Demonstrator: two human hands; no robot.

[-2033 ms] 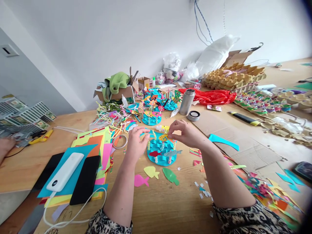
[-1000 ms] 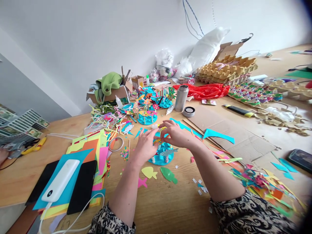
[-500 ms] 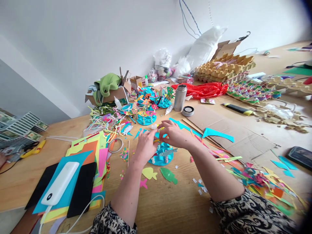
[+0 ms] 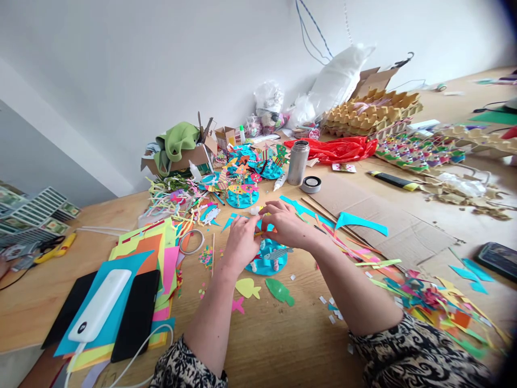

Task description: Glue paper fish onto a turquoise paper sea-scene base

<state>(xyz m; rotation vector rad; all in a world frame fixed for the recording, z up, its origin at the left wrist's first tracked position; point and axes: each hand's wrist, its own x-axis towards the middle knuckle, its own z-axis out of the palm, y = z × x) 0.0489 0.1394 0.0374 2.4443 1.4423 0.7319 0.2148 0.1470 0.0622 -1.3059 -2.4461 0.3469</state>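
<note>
My left hand (image 4: 241,245) and my right hand (image 4: 285,223) meet over a round blue paper craft (image 4: 272,267) standing on the table. Between their closed fingertips shows a small orange paper piece (image 4: 259,234), mostly covered by the fingers. A grey patterned paper fish (image 4: 278,253) stands on the craft's near side, above small whitish-pink supports. My hands hide its far part. Just in front lie a yellow paper fish (image 4: 247,288), a green paper fish (image 4: 279,291) and a pink paper fish (image 4: 238,305). A small white bottle tip (image 4: 255,210) shows behind my hands.
To the left, a white power bank (image 4: 100,304) and a black phone (image 4: 135,315) lie on coloured paper sheets. A steel flask (image 4: 298,164) stands behind, beside its lid (image 4: 311,184). Finished blue crafts (image 4: 242,198) are farther back; paper scraps (image 4: 428,299) lie right.
My right hand has shifted slightly down and left, its fingers closing nearer to the left hand's. The craft and the loose paper fish have stayed in place.
</note>
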